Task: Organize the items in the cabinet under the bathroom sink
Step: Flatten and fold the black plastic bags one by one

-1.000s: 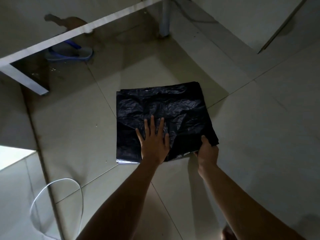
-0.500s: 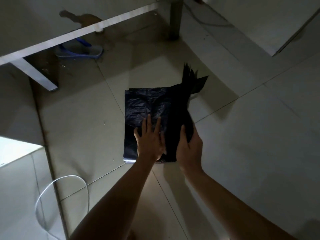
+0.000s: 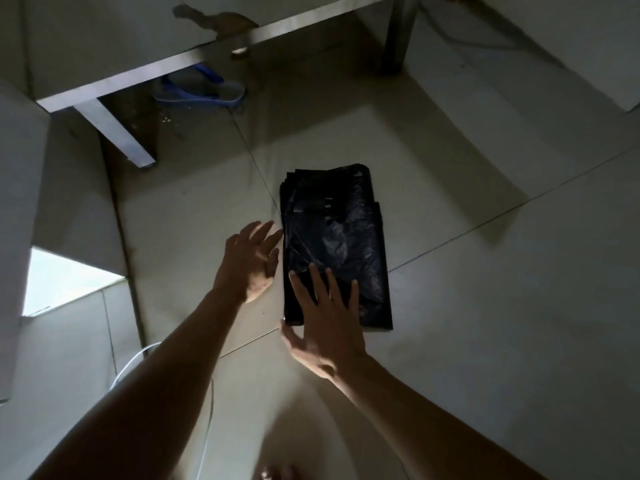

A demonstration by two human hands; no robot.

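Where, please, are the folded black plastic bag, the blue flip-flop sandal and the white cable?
Folded black plastic bag (image 3: 334, 237): head view, crinkled middle.
Blue flip-flop sandal (image 3: 204, 93): head view, its strap.
White cable (image 3: 207, 417): head view, lower stretch.

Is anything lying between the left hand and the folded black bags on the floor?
Nothing visible: the left hand hovers open just beside the folded black bags, only bare floor tile beneath it. The right hand already rests on them.

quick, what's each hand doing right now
Left hand: open, beside the black plastic bag, holding nothing.
Right hand: open, flat on the bag.
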